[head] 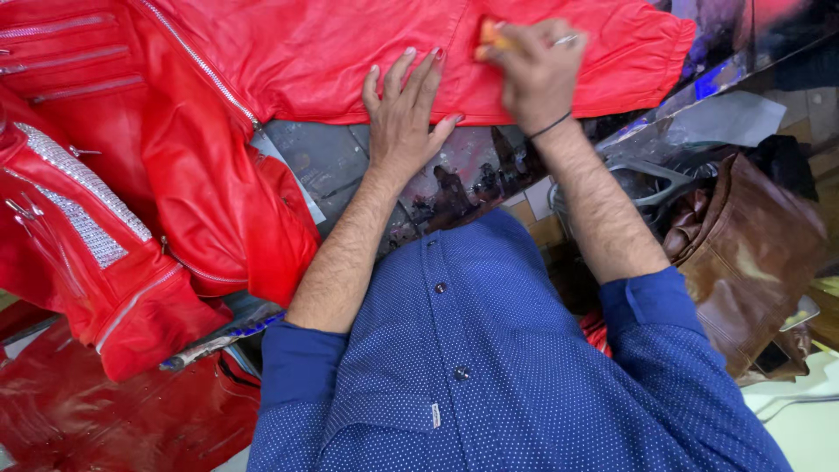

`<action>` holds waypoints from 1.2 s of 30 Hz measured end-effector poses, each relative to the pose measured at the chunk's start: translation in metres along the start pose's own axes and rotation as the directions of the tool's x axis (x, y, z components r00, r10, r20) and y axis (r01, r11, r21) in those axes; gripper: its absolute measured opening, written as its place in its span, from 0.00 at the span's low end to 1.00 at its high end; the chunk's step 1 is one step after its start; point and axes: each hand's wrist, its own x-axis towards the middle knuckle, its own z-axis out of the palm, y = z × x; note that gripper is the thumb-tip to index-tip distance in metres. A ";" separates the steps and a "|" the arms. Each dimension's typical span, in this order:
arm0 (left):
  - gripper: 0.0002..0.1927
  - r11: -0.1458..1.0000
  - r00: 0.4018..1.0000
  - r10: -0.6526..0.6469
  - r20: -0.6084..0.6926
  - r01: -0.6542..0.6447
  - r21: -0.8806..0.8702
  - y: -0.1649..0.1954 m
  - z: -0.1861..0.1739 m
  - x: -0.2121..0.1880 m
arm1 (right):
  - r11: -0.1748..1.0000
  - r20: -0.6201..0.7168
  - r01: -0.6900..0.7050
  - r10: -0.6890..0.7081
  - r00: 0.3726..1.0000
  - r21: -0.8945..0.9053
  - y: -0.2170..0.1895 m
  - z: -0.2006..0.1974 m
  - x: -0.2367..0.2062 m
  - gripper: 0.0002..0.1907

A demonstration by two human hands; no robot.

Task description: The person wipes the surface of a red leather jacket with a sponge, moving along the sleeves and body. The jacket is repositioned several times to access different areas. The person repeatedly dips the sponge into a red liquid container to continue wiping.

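A red leather jacket [262, 52] lies spread over the worktable, with silver zips and a band of silver studs [83, 197] on its left part. My left hand [404, 114] rests flat on the jacket's lower edge, fingers spread, pressing it down. My right hand [535, 65] is closed around a small orange object [489, 37] and holds it against the red sleeve. A dark band sits on my right wrist and a ring on one finger.
A glossy printed tabletop [472, 175] shows below the jacket. Brown leather pieces [752, 253] are piled at the right beside large metal scissors [651, 188]. More red leather [105, 419] lies at the lower left. My blue dotted shirt fills the foreground.
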 end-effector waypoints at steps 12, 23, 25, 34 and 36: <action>0.53 1.000 1.000 0.001 -0.027 -0.001 -0.010 0.000 -0.002 -0.001 | 0.943 0.173 -0.330 0.318 0.932 0.046 0.016 0.014 0.022 0.17; 0.57 0.997 0.998 -0.035 -0.044 0.032 -0.066 0.002 -0.001 0.000 | 0.981 0.109 0.098 -0.117 0.987 0.167 0.000 0.011 0.040 0.12; 0.57 0.997 0.998 -0.044 -0.038 0.041 -0.072 0.002 -0.002 0.000 | 0.985 0.112 -0.012 -0.007 0.994 0.174 -0.005 0.009 0.046 0.11; 0.54 0.998 0.999 -0.042 -0.032 0.040 -0.042 0.001 -0.001 0.000 | 0.962 0.004 -0.100 0.103 0.995 0.255 -0.019 0.015 0.055 0.14; 0.54 0.998 0.998 -0.048 -0.032 0.047 -0.041 0.001 0.000 -0.001 | 0.987 -0.041 -0.115 0.120 0.992 0.110 -0.018 0.018 0.054 0.11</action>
